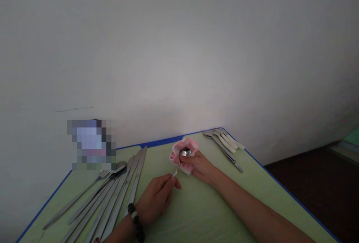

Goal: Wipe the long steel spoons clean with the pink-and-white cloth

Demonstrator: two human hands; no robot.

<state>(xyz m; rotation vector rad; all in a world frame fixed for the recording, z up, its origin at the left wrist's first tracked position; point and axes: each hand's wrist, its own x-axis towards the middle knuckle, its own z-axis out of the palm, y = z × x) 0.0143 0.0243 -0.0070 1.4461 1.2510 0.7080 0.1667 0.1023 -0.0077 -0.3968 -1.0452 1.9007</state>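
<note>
My left hand (159, 194), with a dark beaded bracelet at the wrist, is closed round the handle of a metal spoon (185, 153). The spoon's bowl points up and away from me, above the table. A pink and white cloth (177, 148) is bunched behind the bowl in my right hand (198, 164). My right thumb presses on the bowl, so spoon and cloth are pinched together there. Part of the bowl is hidden by the thumb and the cloth folds.
Several long metal knives (137, 183) and spoons (120, 165) lie fanned out on the left of the green table (207, 205). At the far right corner lie more spoons and forks, some with white handles (228, 144). A blurred-out object (91, 142) leans near the wall (179, 48).
</note>
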